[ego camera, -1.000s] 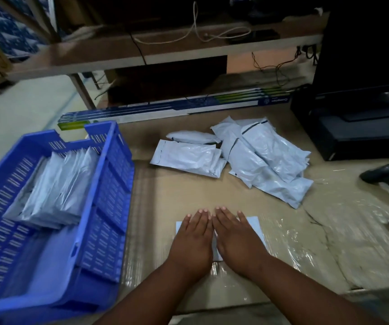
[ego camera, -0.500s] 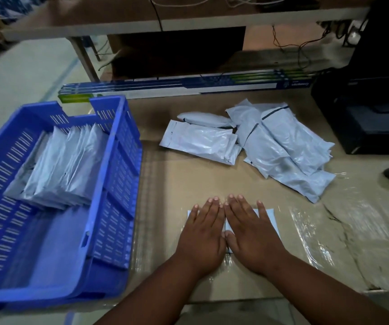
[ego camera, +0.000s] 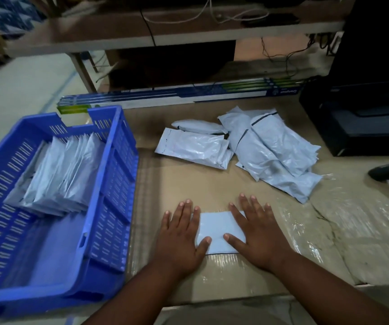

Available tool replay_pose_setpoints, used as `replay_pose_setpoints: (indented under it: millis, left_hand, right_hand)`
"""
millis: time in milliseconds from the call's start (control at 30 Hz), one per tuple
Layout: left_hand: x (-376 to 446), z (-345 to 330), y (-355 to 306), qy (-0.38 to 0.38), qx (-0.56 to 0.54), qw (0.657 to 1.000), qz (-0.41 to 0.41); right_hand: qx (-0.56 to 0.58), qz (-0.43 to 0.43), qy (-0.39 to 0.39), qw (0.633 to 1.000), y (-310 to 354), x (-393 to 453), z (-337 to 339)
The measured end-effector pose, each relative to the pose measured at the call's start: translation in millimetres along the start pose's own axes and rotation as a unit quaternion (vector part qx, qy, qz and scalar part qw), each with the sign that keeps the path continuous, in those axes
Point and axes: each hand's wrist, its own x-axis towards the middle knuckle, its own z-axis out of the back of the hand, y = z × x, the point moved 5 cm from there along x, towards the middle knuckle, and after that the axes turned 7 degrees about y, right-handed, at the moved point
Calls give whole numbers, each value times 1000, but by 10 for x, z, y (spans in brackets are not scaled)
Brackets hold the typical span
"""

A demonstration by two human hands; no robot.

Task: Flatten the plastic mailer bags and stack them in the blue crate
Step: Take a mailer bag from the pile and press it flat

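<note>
Fingers of your left hand (ego camera: pixel 181 233) and right hand (ego camera: pixel 256 233) lie straight and spread, pressing the mailer bag (ego camera: pixel 217 229) flat on the cardboard-covered table (ego camera: pixel 188 184); nothing is gripped. Risk noted: trapped air may puff the bag again once you lift off, and slick plastic may slide on the taped surface. Stacked bags (ego camera: pixel 59 174) in the blue crate (ego camera: pixel 109 207) lean against its far end; a careless drop could topple them. Unflattened pile (ego camera: pixel 270 153) sits well apart.

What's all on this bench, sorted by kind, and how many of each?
Blue crate: 1
Flat mailer under the hands: 1
Loose mailers in the pile: too overlapped to count
Mailers in the crate: too packed to count
Hands: 2, left hand, right hand
Total countable: 4
</note>
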Motion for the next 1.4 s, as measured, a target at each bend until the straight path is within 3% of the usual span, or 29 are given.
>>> replay_pose_setpoints:
  millis: [167, 300, 367, 733, 867, 967, 1133, 1233, 1300, 1400]
  left_hand:
    - [-75, 51, 44, 1, -9, 1000, -1]
    - [-305, 83, -77, -44, -22, 996, -68]
    - [-369, 5, -116, -45, -19, 996, -75]
    - [-362, -51, -135, -41, 3, 998, -57]
    - [-201, 154, -474, -118, -39, 981, -147]
    - [-27, 136, -863, -91, -25, 971, -218]
    - [35, 1, -979, -69, -24, 974, -214]
    - [79, 30, -915, -80, -48, 978, -189]
    - [135, 23, -845, -84, -72, 981, -158]
    - [152, -74, -789, -74, -69, 982, -161]
  right_hand:
    - [-25, 12, -17, 999, 46, -31, 54]
    - [-25, 117, -71, 990, 355, -184, 96]
    - [-27, 152, -59, 986, 548, -219, -14]
    - [13, 145, 0, 989, 541, -188, -119]
    - [22, 94, -60, 994, 186, -301, 44]
    - [13, 49, -36, 998, -122, -374, -30]
    - [16, 43, 12, 999, -208, -363, -173]
    - [13, 33, -41, 999, -196, -346, -20]
    - [45, 49, -62, 996, -66, -331, 69]
    - [62, 142, -34, 987, 248, -278, 76]
